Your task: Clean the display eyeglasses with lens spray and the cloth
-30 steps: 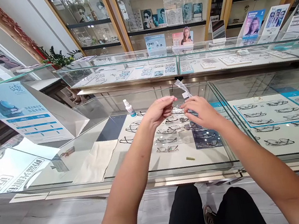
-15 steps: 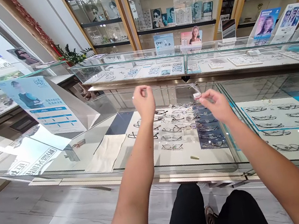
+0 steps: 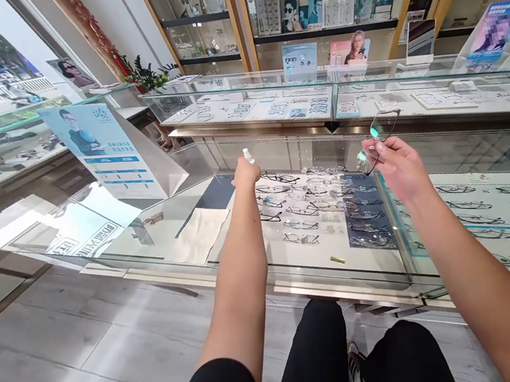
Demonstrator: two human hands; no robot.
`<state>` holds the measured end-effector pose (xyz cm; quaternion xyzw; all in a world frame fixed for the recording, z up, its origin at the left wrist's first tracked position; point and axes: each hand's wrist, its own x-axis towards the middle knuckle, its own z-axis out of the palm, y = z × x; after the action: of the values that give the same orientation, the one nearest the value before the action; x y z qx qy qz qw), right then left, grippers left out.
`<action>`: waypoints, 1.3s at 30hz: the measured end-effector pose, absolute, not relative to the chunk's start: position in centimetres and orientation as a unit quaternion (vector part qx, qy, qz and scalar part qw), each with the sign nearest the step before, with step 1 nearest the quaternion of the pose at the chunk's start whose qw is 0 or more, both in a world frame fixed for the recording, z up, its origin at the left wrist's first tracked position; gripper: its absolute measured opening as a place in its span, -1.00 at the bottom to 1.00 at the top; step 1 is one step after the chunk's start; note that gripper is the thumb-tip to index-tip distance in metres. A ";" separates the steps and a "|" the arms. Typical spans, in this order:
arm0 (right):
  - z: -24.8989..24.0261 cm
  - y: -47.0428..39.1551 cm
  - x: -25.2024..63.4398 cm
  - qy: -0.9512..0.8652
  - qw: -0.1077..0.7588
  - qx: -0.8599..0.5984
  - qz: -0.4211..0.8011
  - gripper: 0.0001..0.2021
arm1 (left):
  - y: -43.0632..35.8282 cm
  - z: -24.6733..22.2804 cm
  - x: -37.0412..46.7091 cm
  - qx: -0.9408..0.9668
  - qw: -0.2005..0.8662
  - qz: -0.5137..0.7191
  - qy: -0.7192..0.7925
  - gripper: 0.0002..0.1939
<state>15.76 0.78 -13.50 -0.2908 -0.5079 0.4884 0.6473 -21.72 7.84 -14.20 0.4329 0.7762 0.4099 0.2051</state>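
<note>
Holding a pair of glasses (image 3: 374, 132) up in the right hand (image 3: 399, 169), right of centre in the frame, well clear of the counter. Pinching it around the middle, thumb and fingertips clamped on, pretty tilted, with one lens higher than the other and a green glare on both.

Also have the left hand (image 3: 245, 170) right at a small bottle (image 3: 248, 154), just above the centre of the frame. Seeing only the white top poking out past the hand. Can't tell about those fingers tbh, mostly hidden, maybe wrapped around it, maybe just touching.

Looking down on a glass counter (image 3: 306, 257) across the middle, packed with rows of other glasses (image 3: 301, 239), some on a dark blue panel (image 3: 367, 211) near the right forearm. Spotting a tiny gold bar (image 3: 337, 260) near the front edge, plus a cream cloth (image 3: 201, 235) left of the left forearm, next to a navy mat (image 3: 209, 196). Also noticing a big folded sign (image 3: 98, 156) at upper left.
</note>
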 end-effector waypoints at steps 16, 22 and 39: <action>-13.3 0.0 14.4 -0.548 0.599 -0.327 0.483 -0.54 | 0.8 -8.8 -12.0 0.514 0.568 0.570 0.298 -0.22; -13.7 -0.5 13.6 -0.567 0.561 -0.341 0.498 -0.57 | 0.8 -9.4 -10.3 0.528 0.591 0.521 0.315 -0.14; -14.0 -1.2 12.2 -0.581 0.519 -0.324 0.537 -0.55 | 1.8 -12.5 -7.9 0.667 0.412 0.484 0.389 -0.48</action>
<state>12.20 -1.16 -14.00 -0.3242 -0.5805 0.5367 0.5195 -7.94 1.78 -12.47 0.6670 0.3886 0.4839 0.4123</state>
